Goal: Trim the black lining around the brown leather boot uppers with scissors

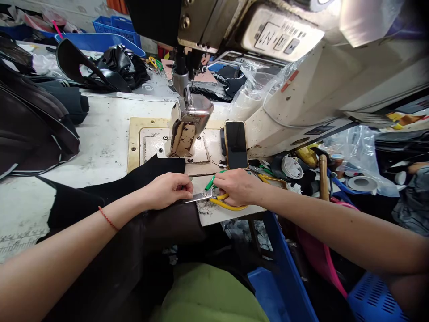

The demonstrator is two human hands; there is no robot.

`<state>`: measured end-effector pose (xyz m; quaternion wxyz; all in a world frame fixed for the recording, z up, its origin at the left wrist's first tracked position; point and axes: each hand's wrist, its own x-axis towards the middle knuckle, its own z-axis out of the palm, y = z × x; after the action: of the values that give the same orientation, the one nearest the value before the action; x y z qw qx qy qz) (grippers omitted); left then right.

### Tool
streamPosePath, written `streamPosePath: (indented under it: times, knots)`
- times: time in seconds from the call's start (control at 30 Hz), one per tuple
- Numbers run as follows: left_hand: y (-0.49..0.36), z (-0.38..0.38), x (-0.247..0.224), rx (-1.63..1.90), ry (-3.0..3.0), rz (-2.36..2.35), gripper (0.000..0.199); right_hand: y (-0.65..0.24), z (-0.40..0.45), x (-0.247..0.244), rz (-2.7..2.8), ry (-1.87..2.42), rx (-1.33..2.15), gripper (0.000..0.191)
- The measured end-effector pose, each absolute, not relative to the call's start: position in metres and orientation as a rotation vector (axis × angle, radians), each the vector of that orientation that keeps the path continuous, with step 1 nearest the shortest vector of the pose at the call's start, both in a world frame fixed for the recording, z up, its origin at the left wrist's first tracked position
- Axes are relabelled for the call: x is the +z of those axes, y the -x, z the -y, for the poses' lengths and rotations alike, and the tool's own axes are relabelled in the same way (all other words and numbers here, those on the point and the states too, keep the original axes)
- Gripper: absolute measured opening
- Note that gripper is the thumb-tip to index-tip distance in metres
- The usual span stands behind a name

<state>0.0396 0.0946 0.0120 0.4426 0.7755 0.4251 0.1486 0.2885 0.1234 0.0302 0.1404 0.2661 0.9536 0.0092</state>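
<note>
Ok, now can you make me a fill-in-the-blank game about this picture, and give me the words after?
1. The right hand holds scissors with ____ handles.
2. A ____ bracelet circles the left wrist.
3. In this view, the phone is to the ____ of the metal post.
4. The long tray at the back is ____.

Missing words: yellow; red; right; blue.
</note>
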Motion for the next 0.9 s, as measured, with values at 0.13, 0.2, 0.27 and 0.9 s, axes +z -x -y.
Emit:
streamPosePath:
  times: [0.13,0.2,0.27,0.9]
  knots:
    - [-0.038,-0.093,0.008,0.458,-1.865,-1.032,0.016,-0.279,-0.122,0.03,-2.744,-0.768,-0.021,0.01]
    - [-0.038,-0.092,0.007,0.506,-1.828,-1.02,0.015,-0.274,-0.121,0.03,-2.744,-0.76,-0.032,0.011]
    - [-0.037,-0.091,0.007,0.555,-1.788,-1.005,0.016,-0.268,-0.121,0.03,-2.741,-0.744,-0.042,0.013]
    - [-0.028,-0.089,0.008,0.93,-1.506,-1.039,0.018,-0.22,-0.1,0.046,-2.662,-0.639,-0.053,0.022]
